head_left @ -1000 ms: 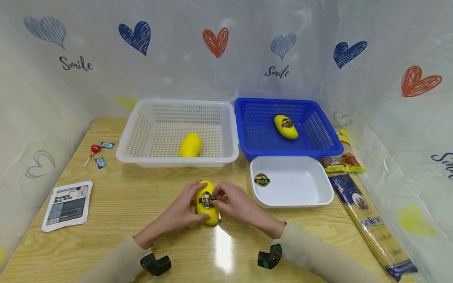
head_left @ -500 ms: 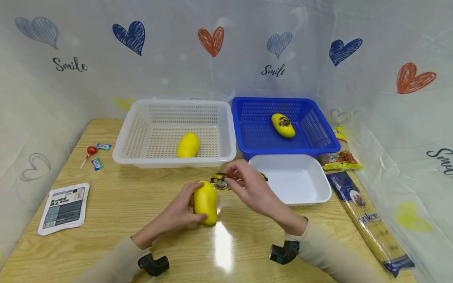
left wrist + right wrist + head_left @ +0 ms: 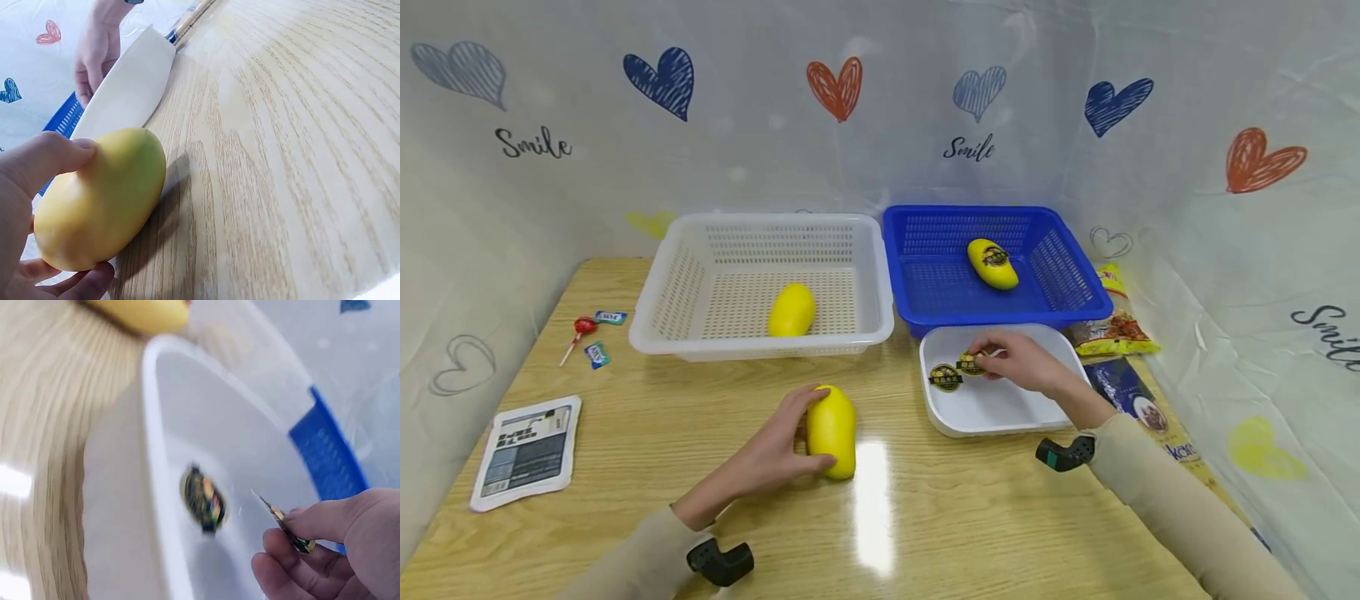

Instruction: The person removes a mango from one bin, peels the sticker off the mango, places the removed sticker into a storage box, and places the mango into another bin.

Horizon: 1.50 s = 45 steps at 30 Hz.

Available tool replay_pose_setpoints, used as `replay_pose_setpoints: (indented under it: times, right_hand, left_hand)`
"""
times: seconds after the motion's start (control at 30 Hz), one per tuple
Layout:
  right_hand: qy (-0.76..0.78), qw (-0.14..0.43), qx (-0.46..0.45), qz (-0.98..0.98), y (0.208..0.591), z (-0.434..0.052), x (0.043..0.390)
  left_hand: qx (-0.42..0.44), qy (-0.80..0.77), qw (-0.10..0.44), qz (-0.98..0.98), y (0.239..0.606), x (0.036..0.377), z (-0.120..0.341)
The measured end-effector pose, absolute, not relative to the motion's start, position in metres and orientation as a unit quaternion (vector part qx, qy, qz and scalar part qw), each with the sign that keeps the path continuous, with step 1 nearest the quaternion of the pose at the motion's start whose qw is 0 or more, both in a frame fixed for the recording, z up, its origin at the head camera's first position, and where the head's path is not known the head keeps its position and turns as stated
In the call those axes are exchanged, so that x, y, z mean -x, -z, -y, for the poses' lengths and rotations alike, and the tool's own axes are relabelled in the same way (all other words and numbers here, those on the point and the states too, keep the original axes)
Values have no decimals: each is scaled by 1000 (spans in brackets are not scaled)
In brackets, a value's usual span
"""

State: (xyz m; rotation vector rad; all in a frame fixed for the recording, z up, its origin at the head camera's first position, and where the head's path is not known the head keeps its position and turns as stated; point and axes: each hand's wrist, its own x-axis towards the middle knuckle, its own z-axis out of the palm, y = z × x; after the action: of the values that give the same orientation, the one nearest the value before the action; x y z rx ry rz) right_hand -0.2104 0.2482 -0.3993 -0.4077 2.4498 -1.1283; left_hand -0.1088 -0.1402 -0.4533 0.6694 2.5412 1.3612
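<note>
While our left hand [image 3: 771, 450] gripped the yellow mango [image 3: 831, 429] on the desk [image 3: 925, 517], our right hand [image 3: 1022, 362] pinched what looked like a sticker [image 3: 972, 364] over the white tray [image 3: 992, 412]

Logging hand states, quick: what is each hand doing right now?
Left hand: grips the yellow mango on the table.
Right hand: pinches a sticker over the white tray.

"Smile" showing on the backdrop [image 3: 968, 150], again at left and partly at right, sticker and packet print staying unreadable
</note>
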Motion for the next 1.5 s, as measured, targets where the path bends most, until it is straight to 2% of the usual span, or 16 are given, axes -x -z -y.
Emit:
replay_pose_setpoints:
  times: [0.3, 0.8, 0.97, 1.3, 1.5]
  right_hand:
    - [328, 258, 146, -897, 429, -263, 228]
    - [342, 265, 169, -885, 432, -269, 231]
    - [306, 247, 195, -898, 437, -267, 233]
    - [147, 158, 251, -944, 429, -249, 226]
    - [162, 160, 249, -941, 427, -251, 225]
  left_hand:
    - [-236, -452, 100, -854, 452, 111, 141]
    - [-251, -452, 107, -849, 451, 113, 141]
    - [-253, -448, 105, -851, 451, 113, 141]
    - [-253, -450, 107, -850, 450, 113, 141]
    - [-253, -453, 116, -847, 450, 114, 141]
